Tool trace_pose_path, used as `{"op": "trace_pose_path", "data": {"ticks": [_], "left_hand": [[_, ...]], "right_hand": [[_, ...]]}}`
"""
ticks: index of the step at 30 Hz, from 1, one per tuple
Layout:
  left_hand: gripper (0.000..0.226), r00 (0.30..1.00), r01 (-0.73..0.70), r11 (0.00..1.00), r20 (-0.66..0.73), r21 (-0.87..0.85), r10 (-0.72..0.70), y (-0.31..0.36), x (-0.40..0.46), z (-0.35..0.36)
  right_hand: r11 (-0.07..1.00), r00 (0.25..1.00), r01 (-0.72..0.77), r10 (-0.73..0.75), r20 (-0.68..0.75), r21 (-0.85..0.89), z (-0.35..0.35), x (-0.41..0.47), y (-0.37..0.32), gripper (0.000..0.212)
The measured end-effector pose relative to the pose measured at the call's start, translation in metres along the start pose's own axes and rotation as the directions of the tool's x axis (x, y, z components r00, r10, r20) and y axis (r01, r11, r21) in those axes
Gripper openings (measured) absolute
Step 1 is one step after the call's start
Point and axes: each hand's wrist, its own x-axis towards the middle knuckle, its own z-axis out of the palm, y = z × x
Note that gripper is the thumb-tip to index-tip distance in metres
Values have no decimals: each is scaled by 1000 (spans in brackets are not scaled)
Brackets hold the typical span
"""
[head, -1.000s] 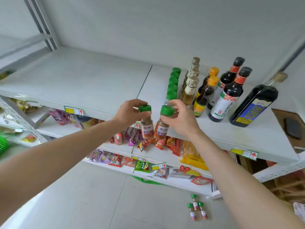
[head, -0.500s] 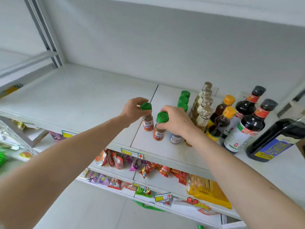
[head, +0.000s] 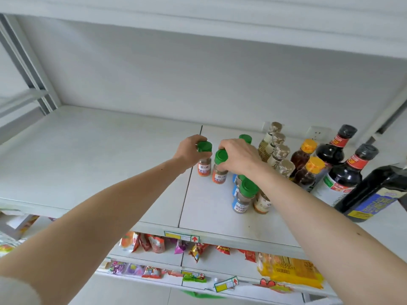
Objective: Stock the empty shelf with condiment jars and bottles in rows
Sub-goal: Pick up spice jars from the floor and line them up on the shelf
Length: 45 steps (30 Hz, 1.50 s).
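Since a second ago both arms have reached further in: the two jars, then held in front of the shelf's edge, now stand on the shelf (head: 92, 155), well back from its front. The dark bottles (head: 343, 172) on the right, the amber bottles (head: 308, 168) and the pale-capped row (head: 277, 150) keep their places. The left hand (head: 190, 151) curls over the cap of the left jar (head: 204, 166); the right hand (head: 239, 158) grips the cap of the right jar (head: 220, 172), just beside it. Both jars are small, clear, upright, green-capped, with orange labels, just left of the blue-labelled jars (head: 243, 198).
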Motion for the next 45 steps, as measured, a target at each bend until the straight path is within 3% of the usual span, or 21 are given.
{"op": "trace_pose_path", "data": {"ticks": [9, 13, 17, 19, 23, 25, 28, 31, 34, 38, 45], "left_hand": [[55, 994, -21, 1000, 109, -13, 22, -1, 31, 20], [57, 989, -60, 998, 137, -14, 61, -4, 33, 23], [66, 989, -30, 996, 142, -85, 42, -10, 28, 23], [66, 987, 1, 993, 157, -119, 18, -18, 27, 25], [72, 974, 96, 970, 221, -222, -46, -33, 23, 27], [78, 959, 217, 931, 241, -294, -148, -34, 17, 28], [76, 906, 396, 829, 316, -396, -282, -36, 12, 30], [72, 852, 508, 738, 384, -444, -355, -32, 9, 31], [73, 804, 578, 682, 456, -447, -382, -31, 15, 36], [64, 782, 609, 635, 493, -475, -381, -31, 23, 43], [47, 780, 618, 605, 488, -502, -392, -23, 38, 54]], "right_hand": [[989, 998, -16, 25, 56, -148, 20, 1, -12, 43], [988, 994, 0, 17, 112, -154, 27, 2, -13, 51], [991, 975, -94, 72, 209, 99, 6, 6, -8, 56], [949, 978, -165, 122, 169, 269, -4, 16, -2, 52], [755, 928, -362, 348, 133, 547, -4, 48, 9, 49], [607, 877, -462, 420, 233, 646, 0, 63, 6, 46], [307, 787, -590, 423, 448, 747, 8, 79, 3, 69], [170, 707, -683, 402, 583, 711, 17, 84, 1, 71], [146, 661, -737, 364, 656, 660, 21, 81, -4, 62], [235, 693, -717, 341, 636, 656, 22, 77, -7, 40], [240, 726, -673, 396, 562, 700, 18, 84, -4, 37]]}}
